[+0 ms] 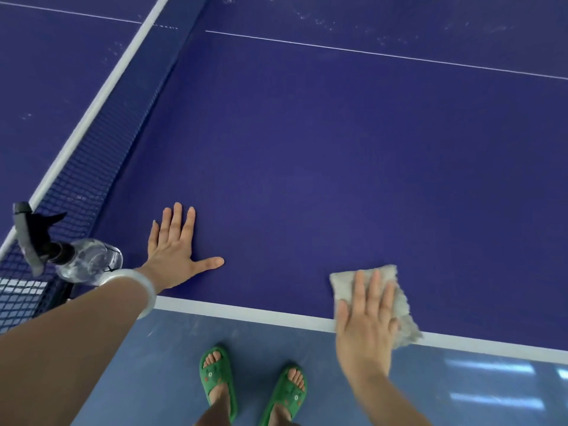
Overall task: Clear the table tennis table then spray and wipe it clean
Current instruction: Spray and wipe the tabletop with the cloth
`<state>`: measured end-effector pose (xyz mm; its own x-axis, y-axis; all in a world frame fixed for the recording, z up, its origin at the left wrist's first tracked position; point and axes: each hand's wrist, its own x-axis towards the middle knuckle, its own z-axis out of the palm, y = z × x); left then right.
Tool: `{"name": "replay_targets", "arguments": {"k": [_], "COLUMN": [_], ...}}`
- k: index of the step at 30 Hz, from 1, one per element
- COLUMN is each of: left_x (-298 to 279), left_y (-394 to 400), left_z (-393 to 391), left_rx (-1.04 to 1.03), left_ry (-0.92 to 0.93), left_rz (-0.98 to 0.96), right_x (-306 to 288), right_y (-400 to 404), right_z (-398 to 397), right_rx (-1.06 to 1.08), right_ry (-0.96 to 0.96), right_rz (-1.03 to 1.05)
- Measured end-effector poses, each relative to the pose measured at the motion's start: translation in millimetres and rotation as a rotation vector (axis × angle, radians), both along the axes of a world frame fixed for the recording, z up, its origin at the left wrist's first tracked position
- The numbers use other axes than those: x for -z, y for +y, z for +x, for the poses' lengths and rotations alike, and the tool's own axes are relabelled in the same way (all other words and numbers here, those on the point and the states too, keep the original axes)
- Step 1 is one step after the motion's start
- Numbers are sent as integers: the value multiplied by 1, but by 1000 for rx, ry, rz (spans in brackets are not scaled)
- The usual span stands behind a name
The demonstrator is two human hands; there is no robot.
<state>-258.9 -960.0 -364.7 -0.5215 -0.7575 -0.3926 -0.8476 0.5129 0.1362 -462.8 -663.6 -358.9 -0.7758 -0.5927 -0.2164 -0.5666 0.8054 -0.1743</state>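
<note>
Right hand (pixel 367 318) flat on cloth (pixel 385 299) at table (pixel 307 179) edge; unwiped surface toward 12. Left hand (pixel 175 250) flat, bracing.

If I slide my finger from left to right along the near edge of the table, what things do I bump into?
Net → spray bottle → left hand, flat on the table → right hand, pressing the cloth.

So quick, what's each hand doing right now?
Left hand: open, flat on the table, holding nothing.
Right hand: open, straight fingers pressing the cloth at the table's edge.
</note>
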Motion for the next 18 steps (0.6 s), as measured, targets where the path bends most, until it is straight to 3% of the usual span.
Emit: {"name": "replay_targets", "arguments": {"k": [4,8,10,13,16,18], "left_x": [-2,-3,-4,-5,-7,-10], "left_y": [0,0,0,2,2,0], "left_z": [-1,1,1,1,1,2], "left_rx": [8,27,34,39,52,61], "left_ry": [-9,1,15,36,30,42], "left_rz": [6,16,29,37,48,93], "right_x": [1,2,3,-1,-3,-8], "right_y": [-50,-48,-32,-13,-38,-72], "right_z": [74,48,16,-15,13,49], "right_rx": [-593,-867,-772,-256,170,215], "right_ry": [-12,32,31,-14,-26,-57], "right_rz": [-64,-53,-41,-8,4,34]}}
